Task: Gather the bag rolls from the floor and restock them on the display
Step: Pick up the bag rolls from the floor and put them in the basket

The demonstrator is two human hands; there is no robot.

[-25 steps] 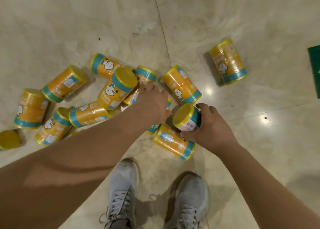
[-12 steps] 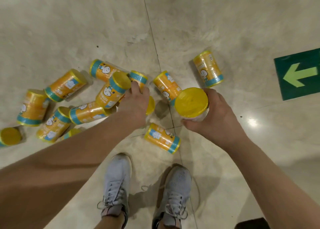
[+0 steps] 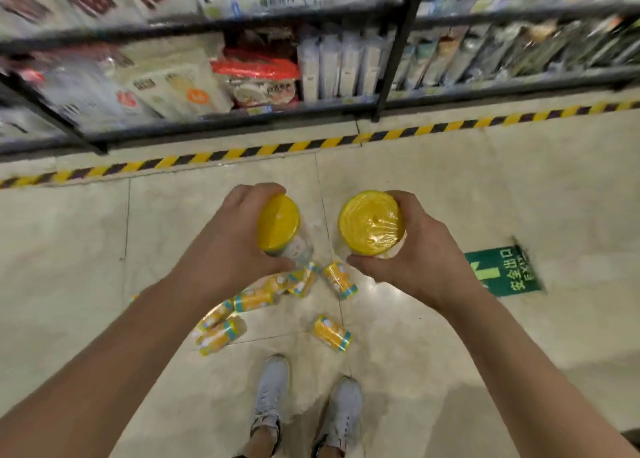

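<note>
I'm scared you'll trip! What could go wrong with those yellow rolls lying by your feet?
1. The loose roll lies just ahead of your shoes and could slide underfoot if you step forward.
2. The left grip holds a first roll and the right grip a second roll, so catching yourself would probably be hard.

Two bare forearms without sleeves, grey lace-up sneakers (image 3: 272, 393), bare ankles, no gloves or jewellery

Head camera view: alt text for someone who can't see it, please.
Left hand holds one yellow-capped bag roll, right hand holds a second roll, side by side. More rolls lie scattered on the tiled floor near grey shoes, before stocked shelves.
</note>
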